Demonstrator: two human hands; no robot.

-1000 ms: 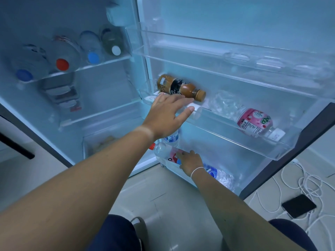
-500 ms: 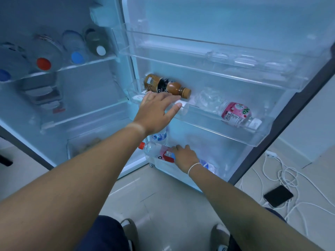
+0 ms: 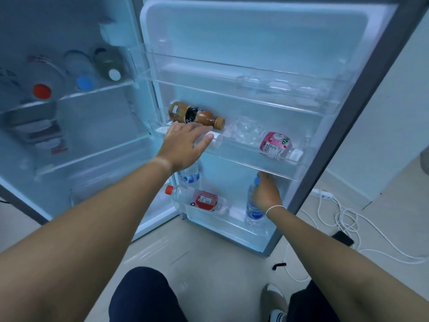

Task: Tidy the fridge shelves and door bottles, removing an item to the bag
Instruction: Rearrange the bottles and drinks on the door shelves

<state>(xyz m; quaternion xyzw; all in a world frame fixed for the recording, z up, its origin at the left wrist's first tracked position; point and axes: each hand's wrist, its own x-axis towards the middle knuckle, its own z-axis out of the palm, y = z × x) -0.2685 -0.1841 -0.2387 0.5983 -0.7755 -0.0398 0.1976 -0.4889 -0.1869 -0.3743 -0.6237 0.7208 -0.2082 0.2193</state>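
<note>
Pale floor tiles (image 3: 209,247) ran under an open fridge, its door (image 3: 362,126) swung wide to the right and lit cold blue inside. On the middle door shelf (image 3: 243,154) a brown bottle (image 3: 197,115) lay on its side near the hinge end, its cap pointing right. Farther right on the same shelf lay a pink-labelled bottle (image 3: 276,145), also on its side, with crumpled clear plastic (image 3: 247,133) between the two.

The left hand (image 3: 183,145) reached over the front rail of that shelf, fingers straight and spread, just below the brown bottle; whether the fingertips touched the bottle could not be told. Nothing was gripped in it.

On the bottom door shelf (image 3: 232,226) a clear bottle with a red label and red cap (image 3: 199,201) lay on its side, cap toward the fridge body. Behind it stood a small water bottle (image 3: 190,174), partly hidden by the left wrist. Toward the door's outer edge, the right hand (image 3: 267,194) held a blue-capped water bottle (image 3: 254,205) upright, fingers curled round its neck and shoulder, the base down in the shelf.

Inside the fridge, several bottles lay on the upper glass shelf (image 3: 97,91) with their caps facing out: red (image 3: 41,91), blue (image 3: 84,82) and white (image 3: 114,74). White cables (image 3: 343,219) and a dark phone (image 3: 342,238) lay on the floor to the right of the door.
</note>
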